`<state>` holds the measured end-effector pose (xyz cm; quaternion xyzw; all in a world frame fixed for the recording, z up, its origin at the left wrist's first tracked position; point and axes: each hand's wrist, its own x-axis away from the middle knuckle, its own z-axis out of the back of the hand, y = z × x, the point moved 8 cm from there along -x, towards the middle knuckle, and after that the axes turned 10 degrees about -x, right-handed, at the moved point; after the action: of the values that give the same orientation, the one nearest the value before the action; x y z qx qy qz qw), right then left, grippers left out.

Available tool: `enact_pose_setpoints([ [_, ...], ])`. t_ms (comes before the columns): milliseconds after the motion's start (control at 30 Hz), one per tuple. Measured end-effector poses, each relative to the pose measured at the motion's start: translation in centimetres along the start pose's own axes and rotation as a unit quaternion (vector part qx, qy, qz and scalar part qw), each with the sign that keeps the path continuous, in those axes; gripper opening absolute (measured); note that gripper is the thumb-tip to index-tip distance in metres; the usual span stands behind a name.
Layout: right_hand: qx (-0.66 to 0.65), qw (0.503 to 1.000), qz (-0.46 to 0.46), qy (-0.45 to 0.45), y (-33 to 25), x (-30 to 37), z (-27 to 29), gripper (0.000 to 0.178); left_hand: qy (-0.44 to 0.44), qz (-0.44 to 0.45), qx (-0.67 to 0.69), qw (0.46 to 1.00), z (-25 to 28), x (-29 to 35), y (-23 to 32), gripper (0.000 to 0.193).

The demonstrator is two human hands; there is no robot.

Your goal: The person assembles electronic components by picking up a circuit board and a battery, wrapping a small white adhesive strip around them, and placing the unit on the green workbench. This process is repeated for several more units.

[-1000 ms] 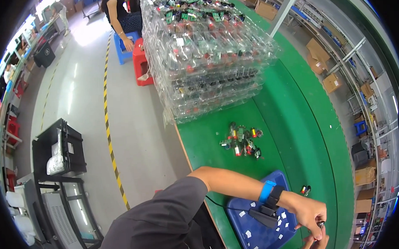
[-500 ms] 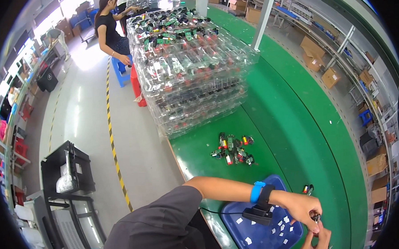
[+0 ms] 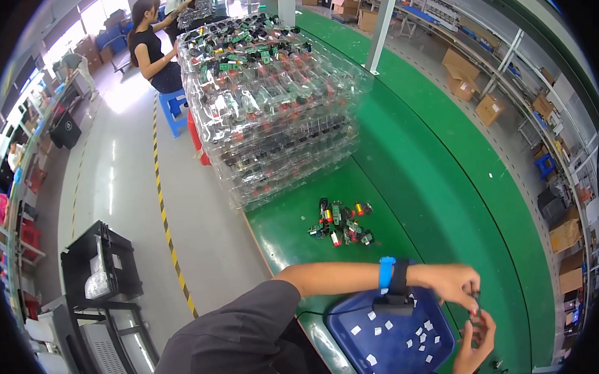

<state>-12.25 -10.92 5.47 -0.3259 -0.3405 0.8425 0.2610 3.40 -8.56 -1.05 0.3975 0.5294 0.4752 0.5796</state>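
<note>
My left hand [image 3: 454, 284], with a blue band and a black strap at the wrist, reaches across a blue tray [image 3: 350, 348]. Its bent fingers pinch a small dark part [image 3: 477, 295] with a bit of red at its lower end. Just below, my right hand [image 3: 479, 347] comes up from the lower edge, thumb and fingers curled around the lower end of that part. The fingers cover most of it, so its exact kind is unclear. Several white paper-like pieces [image 3: 422, 339] lie scattered in the tray, below my left forearm.
Beyond the tray, a pile of small circuit board assemblies [image 3: 339, 220] lies on the green table [image 3: 278, 238]. Stacked clear plastic trays [image 3: 283, 121] stand farther back, loaded with similar parts. A person [image 3: 152, 56] sits on a blue stool at their left. A black crate [image 3: 102, 259] stands left.
My hands have drawn slightly apart, the right one showing more of its fingers. The whole view has shifted a little. The seated person's lowered arm has come up toward the stacked trays.
</note>
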Motion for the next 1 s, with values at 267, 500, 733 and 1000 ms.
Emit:
enact_pose_setpoints([
  [267,0.009,0.993,-0.074,-0.089,16.7,-1.7,0.7,0.055,0.190,0.174,-0.369,0.893,15.0,-0.5,-13.2,0.041],
  [500,0.122,0.981,-0.126,-0.083,28.7,-1.9,1.5,0.065,0.269,0.290,-0.430,0.812,18.6,2.7,-16.1,0.043],
  [733,0.064,0.980,-0.120,-0.147,26.1,-2.8,-0.9,0.071,0.161,0.182,-0.455,0.857,11.9,2.2,-6.8,0.047],
  [1000,0.054,0.964,-0.089,-0.245,26.3,-5.4,-1.2,0.083,-0.050,0.109,-0.412,0.903,4.3,1.0,-4.5,0.047],
])
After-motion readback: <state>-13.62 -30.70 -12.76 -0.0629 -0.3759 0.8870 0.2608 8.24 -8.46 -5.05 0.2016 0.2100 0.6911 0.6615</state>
